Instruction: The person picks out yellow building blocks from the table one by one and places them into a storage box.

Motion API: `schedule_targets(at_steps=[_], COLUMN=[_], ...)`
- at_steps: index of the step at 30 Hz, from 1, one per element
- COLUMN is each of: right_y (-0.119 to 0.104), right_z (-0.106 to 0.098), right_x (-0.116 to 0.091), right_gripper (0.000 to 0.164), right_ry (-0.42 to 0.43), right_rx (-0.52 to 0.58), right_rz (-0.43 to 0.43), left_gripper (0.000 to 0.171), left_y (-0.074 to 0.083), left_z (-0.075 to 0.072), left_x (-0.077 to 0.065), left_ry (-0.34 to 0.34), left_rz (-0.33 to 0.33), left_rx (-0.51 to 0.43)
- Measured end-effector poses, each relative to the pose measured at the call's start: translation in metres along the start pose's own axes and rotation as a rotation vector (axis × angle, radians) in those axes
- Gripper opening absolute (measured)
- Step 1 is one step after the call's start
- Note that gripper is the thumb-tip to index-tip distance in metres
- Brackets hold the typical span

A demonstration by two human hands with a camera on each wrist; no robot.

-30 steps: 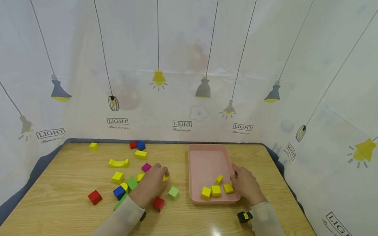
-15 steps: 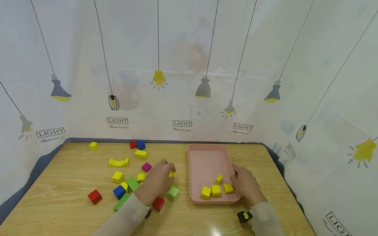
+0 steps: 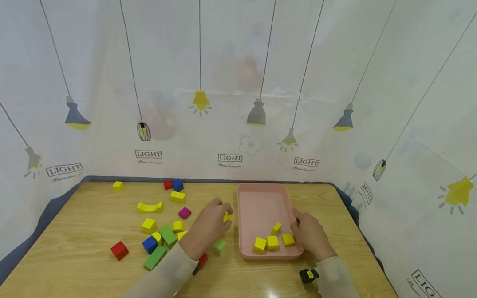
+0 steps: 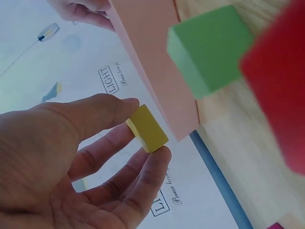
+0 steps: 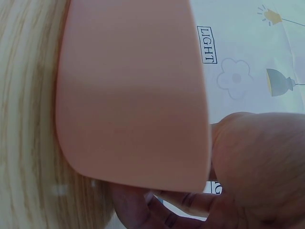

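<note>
The yellow block (image 4: 148, 129) was small and rectangular, with crisp straight edges, a flat matte face and a paler strip along one narrow side. It was off the table (image 3: 68, 267), just beside the left wall of the pink tray (image 3: 261, 201), pinched between the thumb and fingertips of the left hand (image 4: 90, 157); the fingers that showed were bent. The right hand (image 3: 312, 235) gripped the tray at its right side, fingers curled about the wall, though the exact place of each fingertip could not be made out

The tray was shallow and oblong, with rounded corners and a smooth, plain surface. In its near part lay four yellow blocks (image 3: 272, 242), three roughly in a row near the close edge and a smaller, tilted one just beyond them

The tabletop had a pale wood grain. Left of the tray lay a curved yellow piece (image 3: 150, 208), two long green blocks (image 3: 155, 258), a red cube (image 3: 119, 250), a blue block (image 3: 150, 244) and a magenta block (image 3: 184, 212), all plain and sharply coloured. A light green block (image 3: 219, 246) showed partly behind the left hand
</note>
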State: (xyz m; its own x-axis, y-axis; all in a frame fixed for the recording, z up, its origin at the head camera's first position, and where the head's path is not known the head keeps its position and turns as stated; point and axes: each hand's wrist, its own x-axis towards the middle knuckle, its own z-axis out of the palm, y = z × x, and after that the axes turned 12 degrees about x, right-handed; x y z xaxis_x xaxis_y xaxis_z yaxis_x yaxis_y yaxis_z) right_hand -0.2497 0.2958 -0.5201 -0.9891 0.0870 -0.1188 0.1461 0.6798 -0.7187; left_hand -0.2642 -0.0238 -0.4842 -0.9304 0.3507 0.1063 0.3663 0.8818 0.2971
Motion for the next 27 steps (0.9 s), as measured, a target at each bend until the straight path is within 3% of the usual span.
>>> schedule_targets(at_steps=[6,17,22,27], right_y=[0.001,0.0,0.002,0.0], right_z=[0.0,-0.001,0.0,-0.001], right_x=[-0.001,-0.004,-0.003,-0.003], right_gripper=[0.06,0.059,0.06,0.061], right_ry=[0.005,0.011,0.009,-0.001], right_rx=[-0.005,-0.017,-0.01,0.01], right_rz=[-0.012,-0.031,-0.03,-0.005], left_gripper=[0.025,0.023,0.023,0.023], left_y=[0.012,0.04,0.052,0.062], left_z=[0.0,0.001,0.007,0.015], left_x=[0.004,0.011,0.015,0.019], left_ry=[0.034,0.003,-0.025,-0.011], left_rz=[0.042,0.081,0.082,0.133], left_rx=[0.001,-0.048,-0.006,0.054])
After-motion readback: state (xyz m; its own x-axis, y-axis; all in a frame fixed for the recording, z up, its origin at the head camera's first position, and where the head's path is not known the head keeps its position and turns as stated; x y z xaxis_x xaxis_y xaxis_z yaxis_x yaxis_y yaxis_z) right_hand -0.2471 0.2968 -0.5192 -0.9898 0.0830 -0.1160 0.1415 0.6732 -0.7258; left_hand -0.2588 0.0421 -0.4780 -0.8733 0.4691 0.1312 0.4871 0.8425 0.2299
